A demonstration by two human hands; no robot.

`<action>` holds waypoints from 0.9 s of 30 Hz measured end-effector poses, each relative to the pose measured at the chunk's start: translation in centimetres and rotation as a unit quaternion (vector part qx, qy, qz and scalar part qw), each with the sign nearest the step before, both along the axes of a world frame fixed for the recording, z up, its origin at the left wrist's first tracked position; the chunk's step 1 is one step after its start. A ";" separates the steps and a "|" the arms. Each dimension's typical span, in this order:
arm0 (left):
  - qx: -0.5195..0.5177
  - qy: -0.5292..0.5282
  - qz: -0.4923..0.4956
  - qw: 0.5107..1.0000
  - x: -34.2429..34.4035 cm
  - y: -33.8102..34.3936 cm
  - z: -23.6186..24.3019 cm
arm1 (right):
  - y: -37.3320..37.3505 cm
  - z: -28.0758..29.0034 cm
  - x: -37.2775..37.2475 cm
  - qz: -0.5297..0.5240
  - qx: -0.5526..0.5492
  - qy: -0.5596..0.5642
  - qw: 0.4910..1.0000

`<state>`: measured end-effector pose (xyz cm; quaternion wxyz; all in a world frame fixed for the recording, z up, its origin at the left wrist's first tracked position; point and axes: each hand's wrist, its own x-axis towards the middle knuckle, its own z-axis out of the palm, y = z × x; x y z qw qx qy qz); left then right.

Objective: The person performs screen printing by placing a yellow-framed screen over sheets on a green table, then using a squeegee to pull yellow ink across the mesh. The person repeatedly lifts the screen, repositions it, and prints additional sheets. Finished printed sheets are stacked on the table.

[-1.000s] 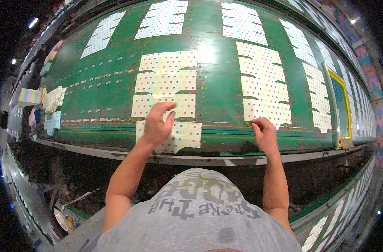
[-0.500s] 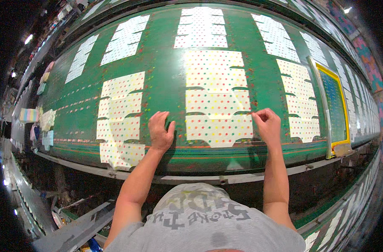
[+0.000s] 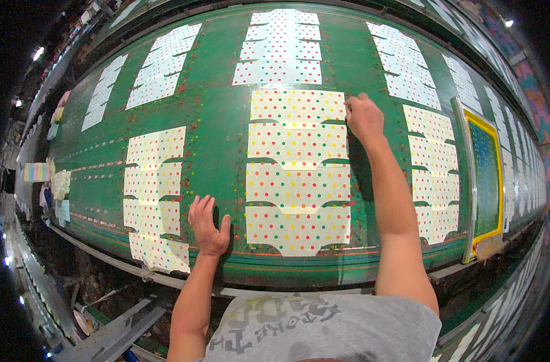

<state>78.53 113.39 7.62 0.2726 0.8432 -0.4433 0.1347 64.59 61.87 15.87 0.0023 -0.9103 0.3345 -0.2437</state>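
The person's right hand (image 3: 365, 119) has travelled up the side of the middle dotted panel (image 3: 298, 181); half a second ago it was near the panel's lower right edge, and now it is at the upper right corner. Its fingers are curled in close together at the fabric's edge, and whether they pinch the cloth cannot be told. The left hand (image 3: 209, 228), half curled before, is now spread wide and holds nothing, its thumb apart from the fingers, over the green table (image 3: 220, 151) between the middle panel and the left dotted panel (image 3: 154, 181).

The middle panel lies flat on the table in front of the person, its four notched sections one above another. The left panel's lowest section is askew at the table's near edge, as it was earlier. The right dotted panel (image 3: 432, 172) lies beside the yellow-bordered screen (image 3: 487, 175), both in the same places on the table.
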 end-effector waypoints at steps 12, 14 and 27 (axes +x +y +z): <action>0.039 0.020 -0.002 0.999 0.1 -0.4 0.4 | -8.3 -0.3 4.7 0.026 0.076 0.094 0.992; 0.037 0.023 -0.003 0.999 0.1 -0.4 0.4 | -8.6 0.0 4.8 0.048 0.068 0.108 0.991; 0.007 0.019 -0.015 1.000 0.2 -0.1 0.6 | -5.3 2.5 6.2 0.121 0.130 0.143 0.974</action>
